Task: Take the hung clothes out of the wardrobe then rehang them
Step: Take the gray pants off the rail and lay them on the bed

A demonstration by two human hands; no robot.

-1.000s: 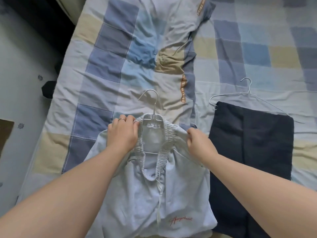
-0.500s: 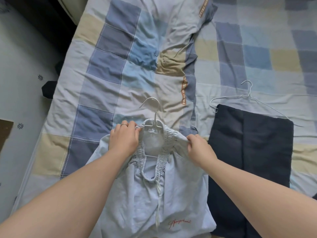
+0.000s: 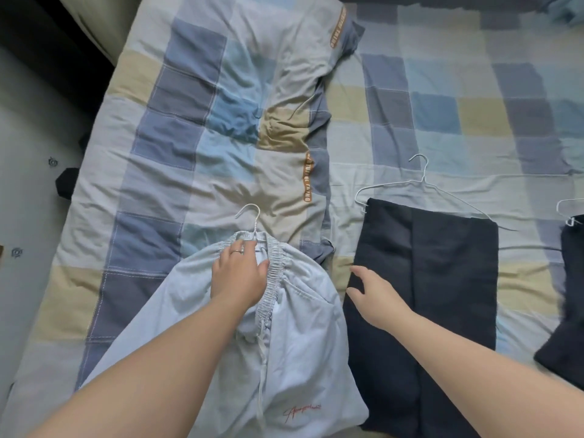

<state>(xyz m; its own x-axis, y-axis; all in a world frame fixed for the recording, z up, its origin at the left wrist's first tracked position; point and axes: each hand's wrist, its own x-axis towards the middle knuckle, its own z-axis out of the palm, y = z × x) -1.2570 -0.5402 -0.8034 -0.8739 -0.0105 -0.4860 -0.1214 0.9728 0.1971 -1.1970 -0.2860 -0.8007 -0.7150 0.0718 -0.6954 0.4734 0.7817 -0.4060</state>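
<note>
The light blue trousers (image 3: 300,358) lie flat on the bed (image 3: 158,153), near its front edge. Their elastic waist is threaded on a wire hanger (image 3: 249,216) whose hook points away from the person. The left grip (image 3: 240,276) is clamped on the waistband just under the hook, probably so the cloth does not slip off the wire. The right grip (image 3: 373,295), fingers apart and holding nothing, reaches to the edge of the dark garment (image 3: 442,279) beside it. Whether it touches, I cannot tell. A second hanger (image 3: 420,181) lies at this garment's far end, seemingly ready for it.
</note>
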